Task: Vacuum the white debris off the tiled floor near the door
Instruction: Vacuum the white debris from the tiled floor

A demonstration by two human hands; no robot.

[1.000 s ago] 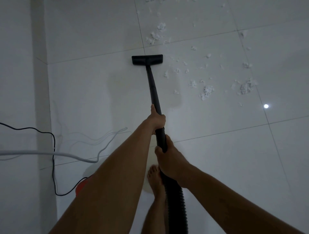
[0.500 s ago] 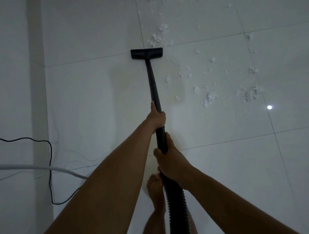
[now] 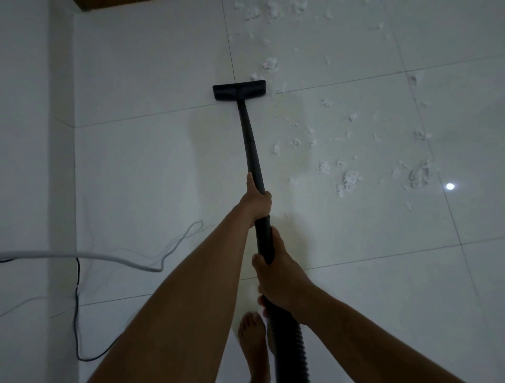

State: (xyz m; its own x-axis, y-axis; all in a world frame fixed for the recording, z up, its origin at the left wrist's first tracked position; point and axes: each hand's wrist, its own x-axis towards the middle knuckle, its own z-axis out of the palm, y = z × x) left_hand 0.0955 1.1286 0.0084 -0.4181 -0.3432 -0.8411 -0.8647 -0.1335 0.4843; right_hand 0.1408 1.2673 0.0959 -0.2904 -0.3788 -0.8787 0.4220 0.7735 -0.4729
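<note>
A black vacuum wand runs forward across the white tiled floor to a flat black nozzle lying on a grout line. My left hand grips the wand about halfway along. Lower down, my right hand holds the wand where it meets the ribbed black hose. White debris lies scattered to the right of the wand, with a small clump just beyond the nozzle's right end and more at the top of the view.
A white wall runs along the left. A white cable and a thin black cord trail over the floor at the lower left. My bare foot stands beside the hose. A brown edge shows at the top left.
The nozzle has been pushed farther forward, reaching the debris clump beyond the grout line. Both hands keep their hold on the wand. The view tilted up a little.
</note>
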